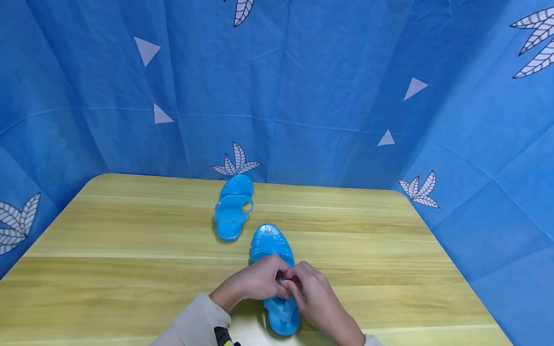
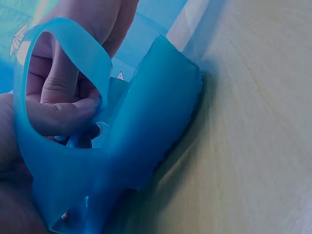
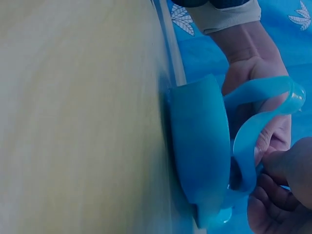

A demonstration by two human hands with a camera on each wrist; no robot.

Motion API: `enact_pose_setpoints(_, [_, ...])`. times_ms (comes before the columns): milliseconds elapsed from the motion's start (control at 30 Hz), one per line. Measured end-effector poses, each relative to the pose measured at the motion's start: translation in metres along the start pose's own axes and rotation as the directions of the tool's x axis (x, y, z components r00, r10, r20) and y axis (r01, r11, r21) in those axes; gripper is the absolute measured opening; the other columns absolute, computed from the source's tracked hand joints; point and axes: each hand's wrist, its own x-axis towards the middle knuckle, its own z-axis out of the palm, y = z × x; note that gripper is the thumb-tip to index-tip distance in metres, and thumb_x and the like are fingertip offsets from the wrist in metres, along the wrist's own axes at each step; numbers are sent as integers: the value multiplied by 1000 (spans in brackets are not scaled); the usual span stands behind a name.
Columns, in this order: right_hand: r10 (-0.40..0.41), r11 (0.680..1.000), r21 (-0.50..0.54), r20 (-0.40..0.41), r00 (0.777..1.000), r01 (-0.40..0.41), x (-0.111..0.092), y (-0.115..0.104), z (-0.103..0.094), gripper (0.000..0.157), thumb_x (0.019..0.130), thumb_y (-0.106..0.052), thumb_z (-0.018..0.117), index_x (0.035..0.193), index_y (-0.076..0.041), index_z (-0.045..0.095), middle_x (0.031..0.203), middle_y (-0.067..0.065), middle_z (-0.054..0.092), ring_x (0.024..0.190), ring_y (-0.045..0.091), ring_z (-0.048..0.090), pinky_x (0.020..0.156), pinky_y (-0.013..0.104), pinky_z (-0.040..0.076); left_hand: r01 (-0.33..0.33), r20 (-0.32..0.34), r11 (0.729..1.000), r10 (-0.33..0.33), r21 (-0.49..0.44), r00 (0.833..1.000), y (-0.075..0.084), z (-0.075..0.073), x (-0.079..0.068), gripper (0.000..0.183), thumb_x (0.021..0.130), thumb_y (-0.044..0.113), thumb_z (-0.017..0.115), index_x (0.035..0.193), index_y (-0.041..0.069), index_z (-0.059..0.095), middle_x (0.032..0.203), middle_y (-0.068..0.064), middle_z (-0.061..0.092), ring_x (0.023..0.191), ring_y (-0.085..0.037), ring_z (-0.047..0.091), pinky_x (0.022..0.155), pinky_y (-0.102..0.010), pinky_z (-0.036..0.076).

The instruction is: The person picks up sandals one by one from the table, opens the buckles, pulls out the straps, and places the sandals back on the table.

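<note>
Lengthwise, the nearer sandal [image 1: 269, 242] runs roughly forward, left grip [image 1: 263, 277] and right grip [image 1: 315, 299] pinching its strap [image 3: 246, 146].

The nearer sandal [image 1: 269, 242] looks moulded from plastic, glossy at its far end, with a smooth, slightly translucent strap [image 3: 263, 87] and a rougher, finely jagged sole edge [image 2: 193, 92]; the farther sandal [image 1: 230, 210] appears to be the same plastic. The worktop [image 1: 130, 230] is smooth and wood-grained with a faint sheen (solid wood or laminate, hard to tell), while the backdrop [image 1: 216, 72] is matt, creased cloth and the sleeve [image 1: 195, 322] matt fabric.
</note>
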Motion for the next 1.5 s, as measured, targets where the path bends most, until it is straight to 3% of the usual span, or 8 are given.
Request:
enact_pose_setpoints(467, [-100, 988, -123, -77, 992, 90, 0, -4, 4, 10, 77, -3, 75, 79, -8, 67, 74, -6, 51, 65, 2, 45, 55, 11, 40, -19, 25, 1000, 19, -11, 1000, -4, 1, 2, 10, 77, 1, 72, 75, 9, 66, 62, 8, 52, 60, -3, 47, 55, -17, 36])
enact_pose_setpoints(567, [-35, 998, -61, -20, 999, 34, 1, -3, 1, 6, 80, -8, 73, 81, -9, 67, 76, -6, 55, 66, 2, 48, 56, 13, 43, -17, 24, 1000, 17, 3, 1000, -4, 1, 1, 11, 76, 3, 74, 76, 12, 67, 63, 9, 55, 62, -3, 48, 56, -17, 37])
enact_pose_setpoints(667, [71, 994, 73, 90, 993, -78, 2, -1, -6, 6, 84, -14, 70, 85, -9, 68, 82, -4, 61, 69, 2, 54, 59, 16, 47, -21, 17, 999, 20, 28, 1000, -5, 1, 1, 13, 76, 6, 76, 76, 15, 66, 62, 10, 53, 61, -3, 46, 55, -17, 37])
enact_pose_setpoints(800, [169, 951, 211, 255, 952, -225, 4, 5, -19, 10, 86, -18, 68, 91, -9, 67, 86, -1, 65, 73, 3, 59, 62, 20, 50, -40, 5, 998, 39, 42, 999, -6, 0, 2, 13, 76, 12, 78, 74, 16, 66, 61, 9, 47, 60, -3, 42, 54, -18, 34])
enact_pose_setpoints(900, [181, 934, 239, 326, 928, -266, 4, 9, -24, 11, 85, -20, 70, 89, -11, 66, 84, -3, 64, 74, 3, 59, 63, 21, 50, -53, 0, 997, 53, 47, 999, -7, 0, 2, 11, 77, 16, 78, 75, 17, 67, 60, 10, 46, 60, -3, 42, 54, -18, 33])
enact_pose_setpoints(1200, [119, 947, 249, 312, 943, -202, 0, 12, -21, 6, 90, -18, 64, 89, -12, 66, 90, -4, 63, 80, 5, 58, 63, 21, 50, -37, 4, 999, 37, 19, 999, -7, 0, 0, 9, 78, 15, 76, 74, 17, 69, 59, 9, 47, 60, -3, 42, 55, -18, 33])
enact_pose_setpoints(1300, [120, 963, 197, 300, 946, -184, 0, 8, -19, 7, 91, -16, 62, 91, -10, 64, 90, -4, 61, 79, 4, 56, 64, 20, 49, -29, 10, 999, 29, 16, 1000, -7, 0, 0, 11, 79, 14, 76, 72, 17, 68, 58, 8, 46, 59, -4, 41, 55, -18, 32])
enact_pose_setpoints(1500, [55, 997, 47, 201, 978, -65, -2, 0, -16, 5, 91, -11, 61, 89, -7, 60, 83, -5, 54, 73, 4, 49, 62, 19, 46, -32, 12, 999, 32, 15, 999, -7, 0, 2, 13, 78, 11, 76, 70, 16, 67, 56, 8, 45, 57, -4, 41, 54, -17, 31])
